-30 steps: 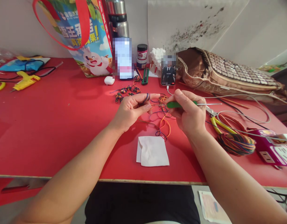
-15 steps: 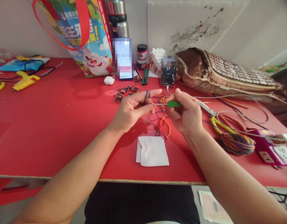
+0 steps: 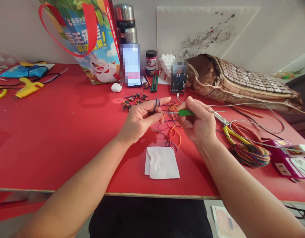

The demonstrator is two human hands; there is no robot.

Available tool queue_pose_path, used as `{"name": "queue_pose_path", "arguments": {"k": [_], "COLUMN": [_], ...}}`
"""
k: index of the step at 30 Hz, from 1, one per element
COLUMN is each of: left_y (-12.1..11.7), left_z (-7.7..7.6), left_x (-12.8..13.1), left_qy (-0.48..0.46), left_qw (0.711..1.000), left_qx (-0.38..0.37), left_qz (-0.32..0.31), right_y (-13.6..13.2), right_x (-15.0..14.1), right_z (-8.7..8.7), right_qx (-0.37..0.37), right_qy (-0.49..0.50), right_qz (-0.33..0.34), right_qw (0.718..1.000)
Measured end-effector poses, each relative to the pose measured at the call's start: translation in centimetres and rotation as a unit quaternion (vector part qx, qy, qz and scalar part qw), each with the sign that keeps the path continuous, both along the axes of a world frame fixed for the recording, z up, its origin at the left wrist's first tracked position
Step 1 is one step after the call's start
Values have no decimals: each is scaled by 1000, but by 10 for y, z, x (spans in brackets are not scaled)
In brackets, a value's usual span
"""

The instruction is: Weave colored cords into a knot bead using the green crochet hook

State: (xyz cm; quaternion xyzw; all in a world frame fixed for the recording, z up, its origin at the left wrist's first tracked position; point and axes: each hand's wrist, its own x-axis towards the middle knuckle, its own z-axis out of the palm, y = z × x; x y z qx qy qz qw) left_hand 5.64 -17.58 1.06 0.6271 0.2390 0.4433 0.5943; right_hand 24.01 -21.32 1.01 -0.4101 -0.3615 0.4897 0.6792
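Observation:
My left hand (image 3: 139, 119) is over the red table (image 3: 55, 132), its index finger stretched out with blue thread looped round it, its thumb and other fingers pinching multicoloured thread (image 3: 172, 130). My right hand (image 3: 198, 123) is closed on a crochet hook with a green grip (image 3: 185, 112); the metal tip points left at the pinched thread. Loose orange, purple and blue loops trail down onto the table between both hands. Several small finished knotted pieces (image 3: 133, 99) lie just beyond my left hand.
A folded white tissue (image 3: 161, 162) lies in front. A multicoloured thread skein (image 3: 250, 154), yellow-handled scissors (image 3: 229, 130) and a purple power strip (image 3: 289, 160) sit right. A phone (image 3: 178, 81), flask (image 3: 126, 23), shopping bag (image 3: 93, 43), earbud case (image 3: 116, 87), brown bag (image 3: 241, 82) stand behind; a yellow glue gun (image 3: 28, 88) far left.
My right hand has shifted a little left and rolled, drawing the hook's tip closer to my left fingers. The camera has tipped slightly down. My left hand keeps its pinch.

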Motion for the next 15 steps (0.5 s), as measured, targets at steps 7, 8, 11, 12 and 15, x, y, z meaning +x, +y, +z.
{"name": "queue_pose_path", "arguments": {"k": [7, 8, 11, 12, 15], "left_y": [-1, -1, 0, 0, 0], "left_z": [3, 2, 0, -1, -3], "left_x": [-1, -1, -1, -1, 0], "left_qy": [-2, -4, -8, -11, -23], "left_qw": [1000, 1000, 1000, 1000, 999], "left_qx": [-17, -18, -25, -27, -36], "left_qz": [2, -1, -7, -9, -16], "right_y": [-1, -2, -2, -2, -2], "right_x": [0, 0, 0, 0, -1], "right_z": [4, 4, 5, 5, 5], "right_qx": [-6, -6, -5, -5, -3], "right_qy": [-7, -10, -15, -13, 0], "right_qz": [-7, -9, -11, -11, -9], "right_qw": [1000, 1000, 1000, 1000, 1000]}}
